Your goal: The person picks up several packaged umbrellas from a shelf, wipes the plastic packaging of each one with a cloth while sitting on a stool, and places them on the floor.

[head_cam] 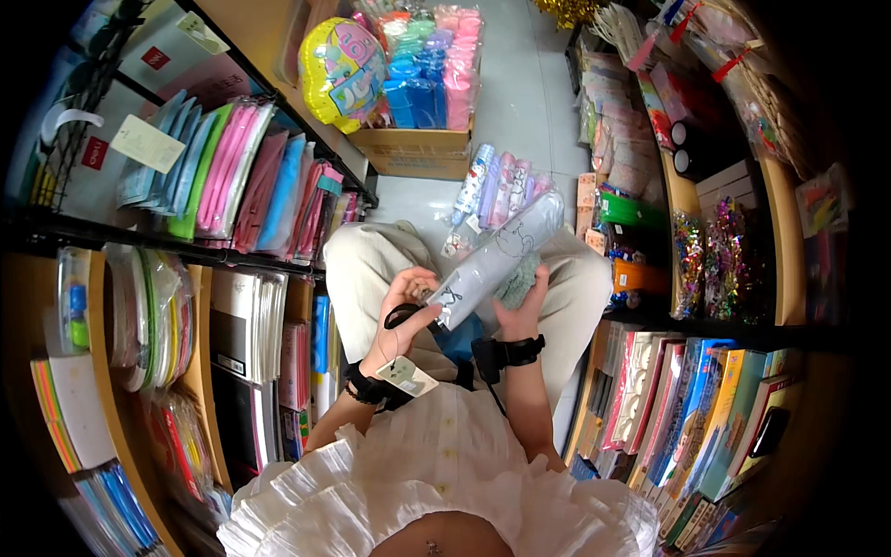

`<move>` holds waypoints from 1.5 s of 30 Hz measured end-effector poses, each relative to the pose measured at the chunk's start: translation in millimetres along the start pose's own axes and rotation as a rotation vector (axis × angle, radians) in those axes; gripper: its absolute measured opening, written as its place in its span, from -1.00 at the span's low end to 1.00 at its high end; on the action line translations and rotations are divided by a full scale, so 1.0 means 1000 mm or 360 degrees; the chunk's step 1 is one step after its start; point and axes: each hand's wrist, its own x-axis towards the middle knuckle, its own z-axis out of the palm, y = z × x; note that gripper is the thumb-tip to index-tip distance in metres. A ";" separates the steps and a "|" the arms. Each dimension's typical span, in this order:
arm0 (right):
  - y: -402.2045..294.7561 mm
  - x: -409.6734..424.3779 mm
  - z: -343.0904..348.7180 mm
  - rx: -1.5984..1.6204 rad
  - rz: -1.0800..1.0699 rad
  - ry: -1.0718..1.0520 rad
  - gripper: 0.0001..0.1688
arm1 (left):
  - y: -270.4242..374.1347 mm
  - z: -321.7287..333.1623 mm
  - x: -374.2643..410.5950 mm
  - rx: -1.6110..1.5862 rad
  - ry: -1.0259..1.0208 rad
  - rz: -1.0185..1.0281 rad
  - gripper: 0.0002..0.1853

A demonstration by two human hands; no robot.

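Observation:
My left hand [409, 310] grips the lower end of what looks like a folding umbrella in a pale grey printed sleeve [498, 261]. A black strap loop [401, 316] lies by my fingers, and a paper tag [407, 377] dangles on a thin string over my wrist. In my right hand [521, 306] is a bunched grey-green fluffy cloth [519, 282], held against the sleeve's underside. The sleeve is tilted, its far end up and to the right. Beyond it, several similar printed rolls [498, 184] lie on the floor between my knees.
A cardboard box [418, 150] of colourful wrapped packs stands ahead, with a yellow foil balloon [342, 73] beside it. Shelves of folders [223, 167] and notebooks [243, 327] flank my left. Boxed goods [696, 411] and tinsel [724, 257] fill the right shelves. The grey tiled floor [518, 90] runs between.

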 end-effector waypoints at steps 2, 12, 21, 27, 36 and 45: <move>0.006 -0.003 -0.007 -0.0054 -0.0026 0.0052 -0.58 | -0.006 -0.012 0.001 0.0007 -0.0187 -0.0115 -0.57; -0.008 0.011 -0.046 0.0211 0.0341 0.0356 -0.37 | 0.020 -0.082 0.028 0.1449 -0.0952 -0.0300 -0.55; 0.013 0.037 -0.062 0.0066 0.0350 0.0751 -0.56 | -0.045 -0.031 0.072 0.1135 -0.0669 -0.0247 -0.27; -0.032 0.078 -0.022 -0.1157 0.0148 0.0690 -0.42 | -0.125 -0.031 0.122 0.0070 -0.0256 -0.1030 -0.33; -0.098 0.107 -0.035 -0.1269 0.0018 0.0849 -0.45 | -0.220 -0.091 0.214 0.0633 0.0087 -0.1016 -0.35; -0.098 0.116 -0.031 -0.1441 0.0265 0.0543 -0.43 | -0.285 -0.086 0.338 0.1340 0.0190 -0.0545 -0.26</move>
